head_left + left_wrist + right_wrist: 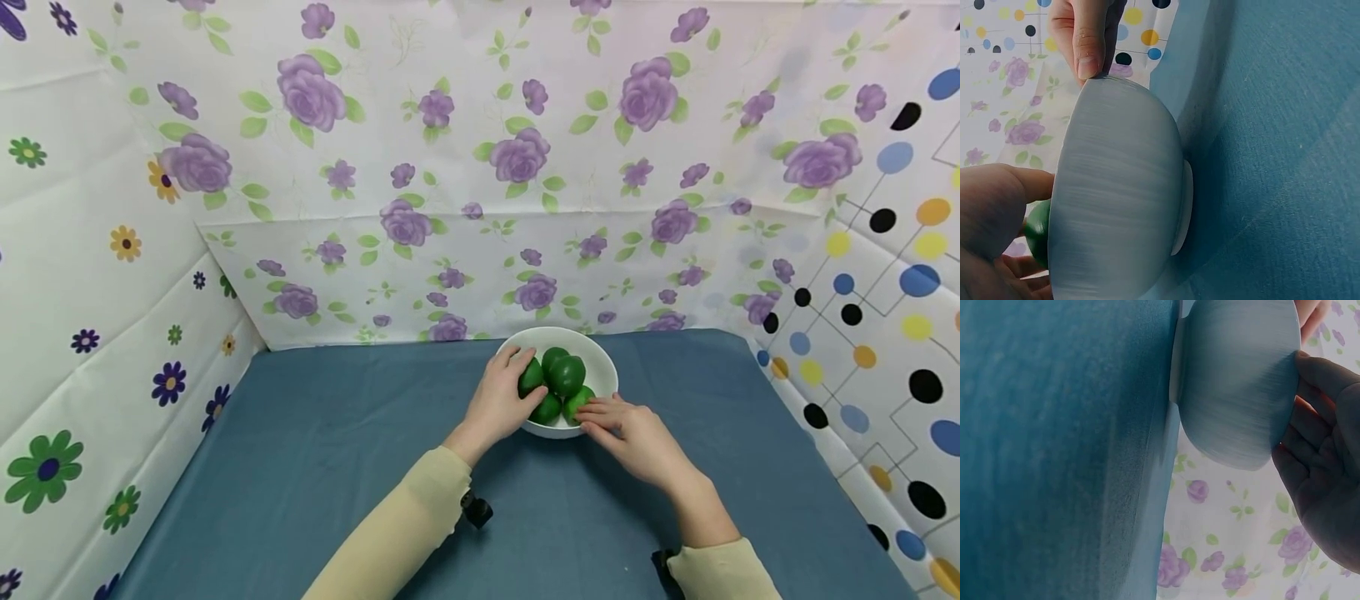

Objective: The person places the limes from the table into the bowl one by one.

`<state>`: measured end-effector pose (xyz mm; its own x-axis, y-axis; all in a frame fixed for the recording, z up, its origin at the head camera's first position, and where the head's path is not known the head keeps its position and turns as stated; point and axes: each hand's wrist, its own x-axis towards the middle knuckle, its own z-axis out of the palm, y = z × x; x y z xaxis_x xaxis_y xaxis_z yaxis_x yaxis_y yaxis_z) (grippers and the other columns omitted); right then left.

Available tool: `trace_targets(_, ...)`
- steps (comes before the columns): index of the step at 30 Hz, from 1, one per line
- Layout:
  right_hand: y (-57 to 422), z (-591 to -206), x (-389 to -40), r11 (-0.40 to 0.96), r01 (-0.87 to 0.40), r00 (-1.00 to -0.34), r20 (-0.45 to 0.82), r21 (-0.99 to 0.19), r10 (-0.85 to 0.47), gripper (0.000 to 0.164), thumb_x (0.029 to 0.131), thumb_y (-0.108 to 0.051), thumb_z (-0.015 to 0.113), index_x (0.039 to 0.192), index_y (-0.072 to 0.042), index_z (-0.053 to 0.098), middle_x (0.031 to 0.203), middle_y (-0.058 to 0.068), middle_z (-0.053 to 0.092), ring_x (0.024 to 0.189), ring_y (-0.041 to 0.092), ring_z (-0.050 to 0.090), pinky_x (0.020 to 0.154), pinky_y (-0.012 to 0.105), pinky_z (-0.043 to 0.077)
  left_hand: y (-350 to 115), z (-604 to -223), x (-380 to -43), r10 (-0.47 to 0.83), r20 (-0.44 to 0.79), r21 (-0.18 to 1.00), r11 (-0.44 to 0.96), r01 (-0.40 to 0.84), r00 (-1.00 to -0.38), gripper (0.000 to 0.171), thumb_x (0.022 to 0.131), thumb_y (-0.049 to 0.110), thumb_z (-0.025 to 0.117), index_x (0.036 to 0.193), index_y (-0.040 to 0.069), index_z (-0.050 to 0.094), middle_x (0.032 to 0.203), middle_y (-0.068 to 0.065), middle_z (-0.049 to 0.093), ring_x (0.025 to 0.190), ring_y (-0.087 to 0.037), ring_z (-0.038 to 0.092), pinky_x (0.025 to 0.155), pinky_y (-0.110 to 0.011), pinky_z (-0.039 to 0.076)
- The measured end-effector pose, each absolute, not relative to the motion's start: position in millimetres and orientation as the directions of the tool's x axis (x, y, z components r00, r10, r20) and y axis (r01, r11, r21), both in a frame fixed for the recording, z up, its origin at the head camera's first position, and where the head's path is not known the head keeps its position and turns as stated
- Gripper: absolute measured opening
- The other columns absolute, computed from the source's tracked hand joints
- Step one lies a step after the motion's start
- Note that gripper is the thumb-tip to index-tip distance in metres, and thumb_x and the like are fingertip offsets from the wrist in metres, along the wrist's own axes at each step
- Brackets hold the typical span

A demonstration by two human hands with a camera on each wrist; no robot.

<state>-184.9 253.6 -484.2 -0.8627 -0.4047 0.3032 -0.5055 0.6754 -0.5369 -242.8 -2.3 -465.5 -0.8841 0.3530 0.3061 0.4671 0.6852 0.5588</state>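
Note:
A white bowl point(604, 379) holds several glossy green limes point(567, 376) near the back of the blue-covered table. My left hand point(498, 400) reaches over the bowl's left rim and grips the leftmost lime point(530, 379), with the thumb on its near side. In the left wrist view, that green lime point(1037, 232) shows between thumb and fingers. My right hand point(639, 437) lies over the right rim, its straight fingers touching a brighter lime point(576, 402). The right wrist view shows the right thumb point(1329, 375) at the bowl's rim, the fingertips hidden behind it.
The blue cloth point(352, 467) spreads around the bowl and in front of it. A white floral sheet point(465, 267) rises just behind the bowl. Patterned sheets also stand at the left point(82, 350) and the right point(885, 275). Both sleeves carry a small black wrist device.

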Motion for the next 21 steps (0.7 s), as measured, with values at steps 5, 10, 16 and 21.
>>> trace_targets(5, 254, -485, -185, 0.682, -0.502, -0.865, 0.304, -0.532, -0.4, 0.028, 0.104, -0.021, 0.075, 0.129, -0.011, 0.08, 0.132, 0.002, 0.075, 0.134, 0.028, 0.064, 0.123, 0.062, 0.03, -4, -467, -241, 0.349, 0.302, 0.571, 0.679, 0.462, -0.887, 0.064, 0.104, 0.032, 0.074, 0.16, 0.012, 0.052, 0.165, -0.019, 0.042, 0.15, -0.041, 0.042, 0.112, -0.059, 0.048)
trace_targets(10, 254, -486, -185, 0.683, -0.505, -0.863, 0.306, -0.528, -0.402, 0.027, 0.104, -0.02, 0.075, 0.128, -0.01, 0.081, 0.132, 0.003, 0.075, 0.133, 0.029, 0.064, 0.123, 0.062, 0.031, -7, -470, -240, 0.352, 0.306, 0.58, 0.668, 0.466, -0.885, 0.064, 0.104, 0.033, 0.073, 0.161, 0.012, 0.052, 0.166, -0.019, 0.041, 0.151, -0.041, 0.04, 0.113, -0.059, 0.046)
trace_targets(16, 253, -485, -185, 0.682, -0.509, -0.861, 0.309, -0.525, -0.404, 0.027, 0.103, -0.019, 0.075, 0.128, -0.01, 0.081, 0.131, 0.004, 0.075, 0.133, 0.029, 0.065, 0.122, 0.064, 0.031, -14, -471, -237, 0.361, 0.312, 0.604, 0.639, 0.476, -0.879, 0.065, 0.105, 0.038, 0.071, 0.163, 0.015, 0.049, 0.169, -0.017, 0.038, 0.155, -0.038, 0.036, 0.116, -0.058, 0.044)
trace_targets(21, 253, -485, -185, 0.678, -0.511, -0.86, 0.314, -0.529, -0.402, 0.027, 0.104, -0.021, 0.074, 0.127, -0.01, 0.081, 0.131, 0.003, 0.075, 0.133, 0.029, 0.064, 0.122, 0.064, 0.032, -30, -473, -229, 0.365, 0.353, 0.629, 0.589, 0.507, -0.861, 0.065, 0.107, 0.039, 0.068, 0.164, 0.016, 0.047, 0.17, -0.015, 0.035, 0.157, -0.037, 0.032, 0.117, -0.061, 0.042)
